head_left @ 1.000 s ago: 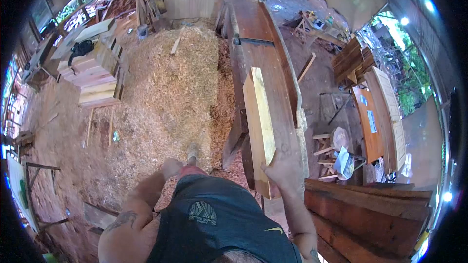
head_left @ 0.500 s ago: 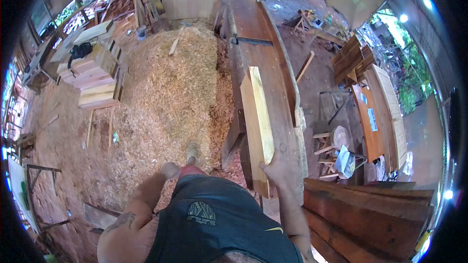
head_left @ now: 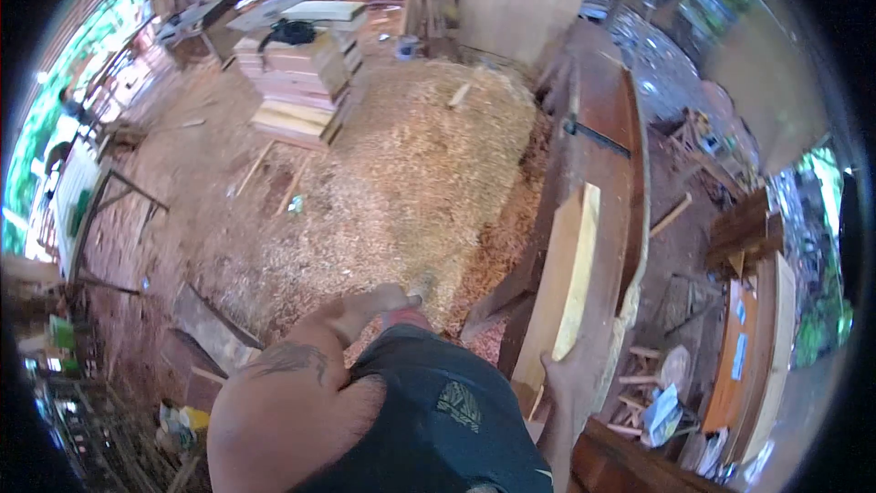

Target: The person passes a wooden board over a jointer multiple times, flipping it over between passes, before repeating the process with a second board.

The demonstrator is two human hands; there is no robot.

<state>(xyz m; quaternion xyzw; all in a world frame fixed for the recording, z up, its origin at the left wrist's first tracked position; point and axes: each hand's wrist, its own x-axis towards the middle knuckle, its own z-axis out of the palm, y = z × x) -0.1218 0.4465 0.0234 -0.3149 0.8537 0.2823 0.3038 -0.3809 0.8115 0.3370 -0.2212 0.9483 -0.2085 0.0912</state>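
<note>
A thick wooden beam [head_left: 555, 297] with a pale yellow edge lies lengthwise on the long table of a jointer [head_left: 598, 196]. My right hand [head_left: 568, 382] grips the beam near its close end, thumb against the pale edge; the other fingers are partly hidden. Ahead of the beam, a dark slot [head_left: 598, 137] crosses the table. My left hand [head_left: 388, 299] hangs in front of my knee, away from the beam. Its fingers look curled, and whatever they may hold is hidden.
Wood shavings [head_left: 411, 183] cover the floor left of the jointer. Beyond them stands a stack of thick boards [head_left: 297, 78] with a black bag [head_left: 292, 32] on top. To the right are a small stool [head_left: 675, 365] and leaning panels [head_left: 730, 356]. Dark planks [head_left: 620, 466] lie close by.
The view has swung left, so the jointer and beam appear further right. My right hand stays on the beam's close end. My left hand has come across in front of my knee.
</note>
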